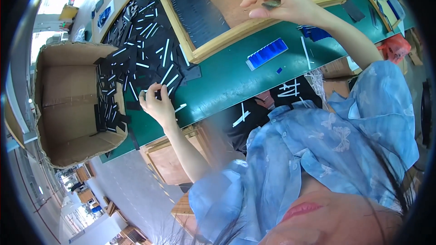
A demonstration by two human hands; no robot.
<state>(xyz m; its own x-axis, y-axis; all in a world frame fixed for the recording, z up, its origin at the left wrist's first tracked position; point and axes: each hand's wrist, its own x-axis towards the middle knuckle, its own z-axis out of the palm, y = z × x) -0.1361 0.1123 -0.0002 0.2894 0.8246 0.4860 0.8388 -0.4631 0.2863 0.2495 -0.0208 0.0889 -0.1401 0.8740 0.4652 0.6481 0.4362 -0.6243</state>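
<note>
My left hand (pixel 157 108) is at the near edge of a heap of black pieces with white strips (pixel 152 41). Its fingers are curled together at the pieces; what lies between the fingertips is hidden. Above a wooden-framed board (pixel 259 16), my right hand (pixel 284 2) is closed around a small dark greenish thing (pixel 271 4), whose kind I cannot make out. On the board's left side lies a dark panel (pixel 193 11) with rows of small marks, next to bare brown wood.
An open cardboard box (pixel 68 102) stands left, with black pieces at its opening. On the green table (pixel 204 95) lie a blue-segmented strip (pixel 267 53), a small blue chip (pixel 279 70) and dark blue pieces (pixel 314 33). A red plastic bag (pixel 395 47) is at the right.
</note>
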